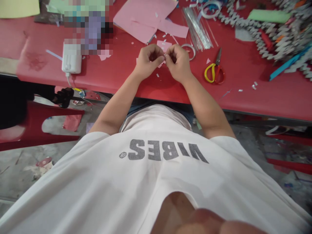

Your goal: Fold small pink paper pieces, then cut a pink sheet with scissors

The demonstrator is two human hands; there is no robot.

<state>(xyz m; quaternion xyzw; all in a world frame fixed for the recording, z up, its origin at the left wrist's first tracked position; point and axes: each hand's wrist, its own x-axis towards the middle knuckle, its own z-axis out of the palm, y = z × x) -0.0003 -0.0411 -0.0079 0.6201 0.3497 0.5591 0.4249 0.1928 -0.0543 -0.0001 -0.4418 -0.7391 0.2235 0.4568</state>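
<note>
My left hand (pixel 149 61) and my right hand (pixel 179 62) meet over the red tabletop, thumbs and fingers pinched together. Something tiny and pale sits between the fingertips, too small to make out. Just behind and below the fingers lie small pink paper pieces (pixel 163 45) and white scraps (pixel 157 75). Beside my right hand rests a narrow tape roll (pixel 194 54), partly hidden by that hand. Farther right are scissors (pixel 214 72) with one yellow and one red handle, blades pointing away. Large pink paper sheets (pixel 138 21) lie beyond both hands.
Clear thin strips (pixel 198 29) and another tape roll (pixel 211 9) lie at the back. A grey folded chain (pixel 243 19) heaps up at far right, near a blue strip (pixel 290 63). A white power bank (pixel 71 61) with a cable sits left. A red chair (pixel 36 126) stands below.
</note>
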